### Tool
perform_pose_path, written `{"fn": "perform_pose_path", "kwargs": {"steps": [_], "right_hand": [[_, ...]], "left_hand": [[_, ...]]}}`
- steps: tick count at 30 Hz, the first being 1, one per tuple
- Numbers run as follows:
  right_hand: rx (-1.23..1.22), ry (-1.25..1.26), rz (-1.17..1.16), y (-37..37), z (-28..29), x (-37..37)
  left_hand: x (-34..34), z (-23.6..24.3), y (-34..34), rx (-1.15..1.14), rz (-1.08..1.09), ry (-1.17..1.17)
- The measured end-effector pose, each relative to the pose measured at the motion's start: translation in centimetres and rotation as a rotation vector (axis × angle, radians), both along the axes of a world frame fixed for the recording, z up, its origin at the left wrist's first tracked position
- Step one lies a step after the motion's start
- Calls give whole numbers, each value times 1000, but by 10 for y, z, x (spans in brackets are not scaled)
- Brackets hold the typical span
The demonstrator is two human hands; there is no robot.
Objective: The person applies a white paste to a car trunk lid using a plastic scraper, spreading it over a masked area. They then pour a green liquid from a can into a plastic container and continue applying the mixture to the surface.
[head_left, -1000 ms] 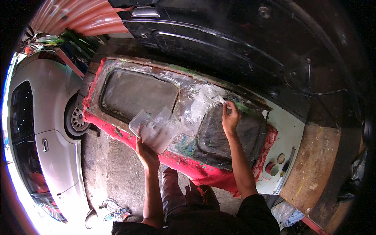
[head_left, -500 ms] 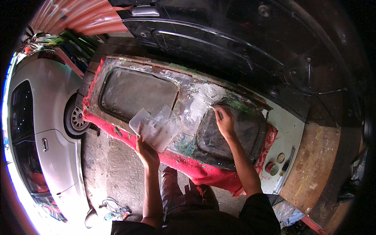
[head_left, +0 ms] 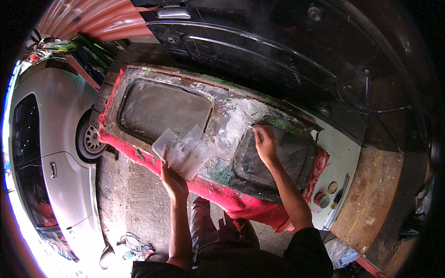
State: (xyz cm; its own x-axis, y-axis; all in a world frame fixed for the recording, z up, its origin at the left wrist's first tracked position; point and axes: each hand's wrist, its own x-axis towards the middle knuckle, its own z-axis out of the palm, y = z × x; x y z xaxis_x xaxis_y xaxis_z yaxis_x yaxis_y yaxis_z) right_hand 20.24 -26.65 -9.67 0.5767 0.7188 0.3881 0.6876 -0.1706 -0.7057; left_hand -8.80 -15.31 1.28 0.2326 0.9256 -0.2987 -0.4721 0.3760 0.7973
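A worn vehicle panel [head_left: 221,121] with two recessed dark sections lies across a red cloth. White filler paste [head_left: 245,112] is smeared over its middle strip. My left hand [head_left: 174,180] grips the near edge of a clear plastic tray [head_left: 191,157] smeared with whitish paste and tilted above the panel's near side. Over the edge of the right-hand recess, my right hand [head_left: 265,144] is closed in a pinch beside the paste. A small pale tip shows at its fingertips, too small to name.
Red cloth [head_left: 232,200] hangs over the near edge. On the white surface at right stand an open tin [head_left: 321,199] and a round lid [head_left: 332,187]. A silver car [head_left: 65,176] is parked at left. A large black vehicle panel [head_left: 259,41] rises behind; a wooden board [head_left: 368,194] lies right.
Very little differs. My right hand stays by the paste's lower edge with a slight shift, and the pale tip at its fingers shows less. My left hand and the tray hold still.
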Motion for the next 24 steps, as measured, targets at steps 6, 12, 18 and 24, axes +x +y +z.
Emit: {"fn": "perform_pose_path", "kwargs": {"steps": [6,12,18,24], "right_hand": [[-30,1,104,-9,6,-10],[-10,-12,124,-11,-4,-20],[-1,178,80,-19,13,-30],[-70,-127,73,-7,11,-31]], "left_hand": [[-6,-7,-1,-26,37,-27],[-9,-12,1,1,23,-58],[-9,-8,2,-35,30,-50],[-1,-7,0,-28,18,-67]]}}
